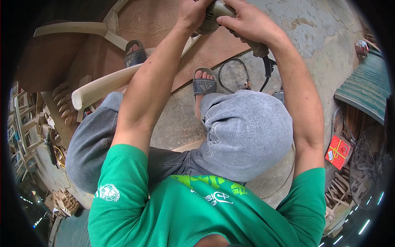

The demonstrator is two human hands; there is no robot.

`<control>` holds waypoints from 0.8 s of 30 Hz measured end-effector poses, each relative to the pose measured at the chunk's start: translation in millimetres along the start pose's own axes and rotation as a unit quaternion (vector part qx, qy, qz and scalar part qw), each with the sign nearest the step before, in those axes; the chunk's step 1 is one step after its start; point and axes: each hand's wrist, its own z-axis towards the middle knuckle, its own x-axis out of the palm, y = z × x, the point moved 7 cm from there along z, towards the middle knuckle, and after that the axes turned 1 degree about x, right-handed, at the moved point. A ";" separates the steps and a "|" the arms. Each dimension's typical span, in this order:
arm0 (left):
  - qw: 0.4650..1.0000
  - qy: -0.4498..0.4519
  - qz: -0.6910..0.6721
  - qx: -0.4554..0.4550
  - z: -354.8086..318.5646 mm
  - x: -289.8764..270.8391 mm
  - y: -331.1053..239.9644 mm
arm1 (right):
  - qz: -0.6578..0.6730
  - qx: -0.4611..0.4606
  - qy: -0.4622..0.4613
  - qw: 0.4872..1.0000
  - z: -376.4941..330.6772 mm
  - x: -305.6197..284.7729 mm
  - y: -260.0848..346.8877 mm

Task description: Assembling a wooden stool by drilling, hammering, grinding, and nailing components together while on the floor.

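A: From the head view, how are the arms set?

B: Both forearms reach straight out toward the top edge. The left hand is clenched around the front of a grey power tool; the right hand lies over the tool's rear body, fingers wrapped on it. The tool sits between the two hands, above a brown board, and its black cord drops from the back end toward the ground.

A: And what lies under them?

B: A pale wooden chair frame rests on the board, with sawdust scattered around. A rounded pale wooden piece runs across the left knee. Both feet wear dark sandals, one on the board's edge.

A: The room?

B: Stained concrete floor, stacked wooden parts at left, a red box and a fan at right.
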 end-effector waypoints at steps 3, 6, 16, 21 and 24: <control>1.000 -0.004 0.001 -0.018 1.7 -5.7 4.9 | 0.004 0.029 0.032 0.999 10.5 -0.3 19.8; 1.000 -0.011 -0.020 -0.019 2.9 -10.3 7.7 | -0.052 0.228 0.107 0.966 16.8 6.1 11.4; 1.000 -0.025 -0.005 0.000 -2.7 -12.4 9.3 | -0.059 0.215 0.103 0.969 27.0 18.1 -5.9; 0.999 -0.037 -0.023 0.023 -5.4 -20.5 8.9 | -0.083 0.202 0.110 0.970 34.1 20.0 2.9; 0.997 -0.047 -0.060 0.016 -3.3 -35.3 10.9 | -0.085 0.091 0.106 0.987 44.1 30.1 13.6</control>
